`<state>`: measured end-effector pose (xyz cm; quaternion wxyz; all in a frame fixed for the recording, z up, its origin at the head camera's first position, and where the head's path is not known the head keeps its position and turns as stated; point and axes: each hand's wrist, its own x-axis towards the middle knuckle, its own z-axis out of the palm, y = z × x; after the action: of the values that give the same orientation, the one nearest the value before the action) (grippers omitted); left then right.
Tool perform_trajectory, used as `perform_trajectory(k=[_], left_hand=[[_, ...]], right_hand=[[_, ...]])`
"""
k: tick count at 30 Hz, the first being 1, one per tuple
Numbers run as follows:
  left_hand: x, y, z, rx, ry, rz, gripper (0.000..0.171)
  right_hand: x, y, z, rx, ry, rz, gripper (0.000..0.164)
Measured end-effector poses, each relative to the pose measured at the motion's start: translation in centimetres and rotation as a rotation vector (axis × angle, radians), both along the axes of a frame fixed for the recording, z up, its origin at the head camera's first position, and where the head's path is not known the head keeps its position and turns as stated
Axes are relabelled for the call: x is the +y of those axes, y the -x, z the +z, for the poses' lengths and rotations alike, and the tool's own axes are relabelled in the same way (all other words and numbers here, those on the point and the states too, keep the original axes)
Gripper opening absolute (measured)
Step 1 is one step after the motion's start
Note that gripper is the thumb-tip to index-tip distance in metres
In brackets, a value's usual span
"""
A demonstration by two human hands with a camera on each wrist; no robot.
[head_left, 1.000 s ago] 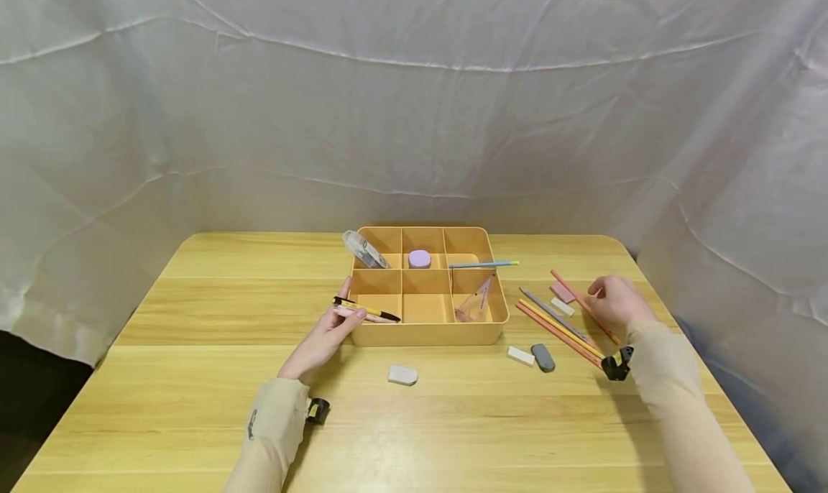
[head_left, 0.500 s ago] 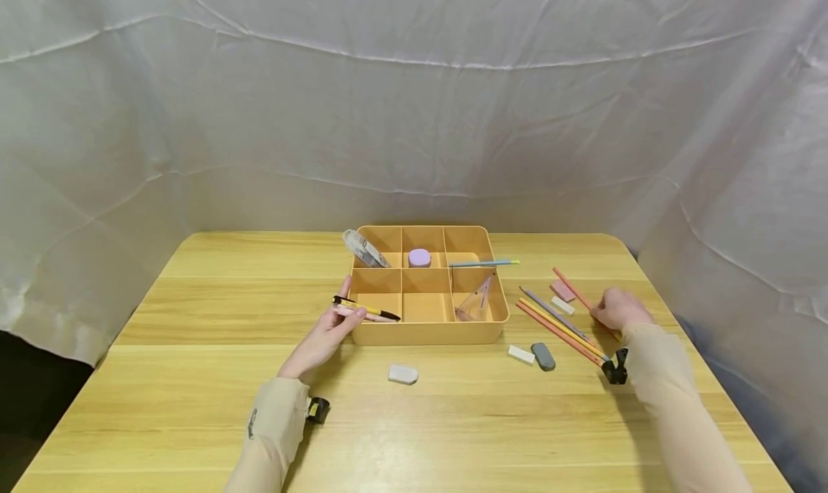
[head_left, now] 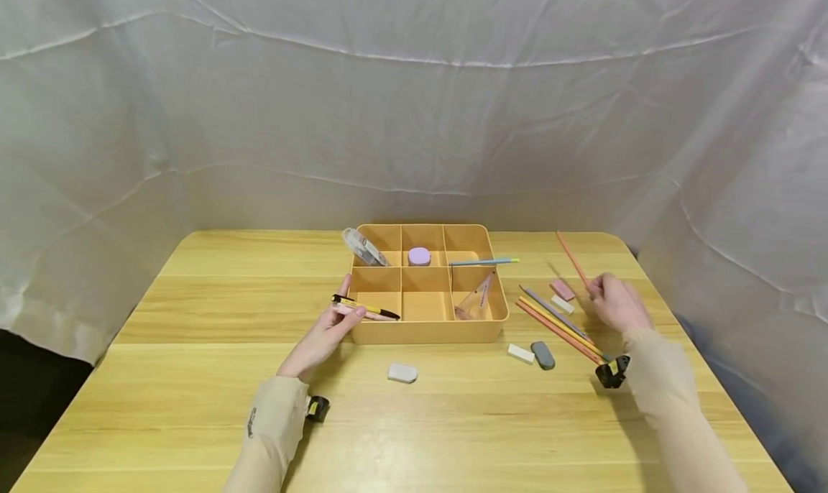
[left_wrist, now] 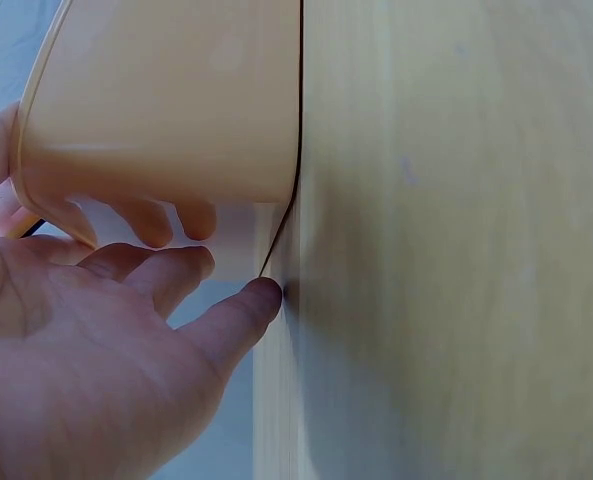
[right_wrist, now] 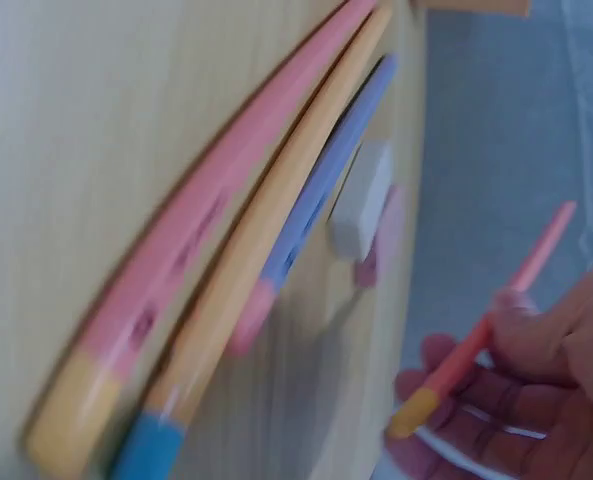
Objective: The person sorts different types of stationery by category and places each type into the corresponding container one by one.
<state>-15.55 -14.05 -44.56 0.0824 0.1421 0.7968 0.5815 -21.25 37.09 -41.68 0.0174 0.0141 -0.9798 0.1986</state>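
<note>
My left hand (head_left: 321,340) grips the left wall of an orange divided storage box (head_left: 430,333); in the left wrist view its fingers lie along the outer wall, with the thumb at the rim. A yellow-and-black pen (head_left: 370,308) and a pale pen lean over the box's left rim beside that hand. My right hand (head_left: 617,302) pinches a coral pencil (head_left: 572,258) near its lower part, raised off the table. Its yellow end (right_wrist: 414,413) shows in the right wrist view. Below it lie a yellow-orange pencil (right_wrist: 266,220), a pink pencil (right_wrist: 206,200) and a purple pencil (right_wrist: 326,170).
In the box are a clear-cased item (head_left: 365,247), a lilac rounded item (head_left: 419,256), a set square (head_left: 476,300) and a blue pencil (head_left: 481,263) across the divider. Erasers lie about: pink (head_left: 562,289), white (head_left: 563,305), white (head_left: 520,354), grey (head_left: 543,356), pale (head_left: 402,373).
My right hand has taken up the coral pencil from the table and raised it, its far end now higher in view. The left hand and the box have stayed in place.
</note>
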Motion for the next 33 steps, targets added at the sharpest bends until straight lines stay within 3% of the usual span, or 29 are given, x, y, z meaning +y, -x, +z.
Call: perform_trajectory(k=[5,12,21,27,33], left_hand=[[0.0,0.0,0.0,0.000,-0.005,-0.003,0.037],[0.0,0.0,0.0,0.013,-0.002,-0.004,0.036],[0.0,0.0,0.1,-0.009,0.014,0.005,0.036],[0.0,0.0,0.1,-0.015,0.016,0.007,0.036],[-0.1,0.0,0.1,-0.010,0.009,0.007,0.037]], right_hand=[[-1.5,-0.2,0.4,0.182,0.101,-0.001,0.026],[-3.0,-0.3,0.9,0.255,0.239,-0.016,0.023],[-4.0,-0.2,1.0,0.427,0.317,-0.047,0.021],[-4.7,0.0,1.9,0.519,0.563,-0.105,0.017],[-5.6,0.0,3.0,0.549,0.903,-0.108,0.019]])
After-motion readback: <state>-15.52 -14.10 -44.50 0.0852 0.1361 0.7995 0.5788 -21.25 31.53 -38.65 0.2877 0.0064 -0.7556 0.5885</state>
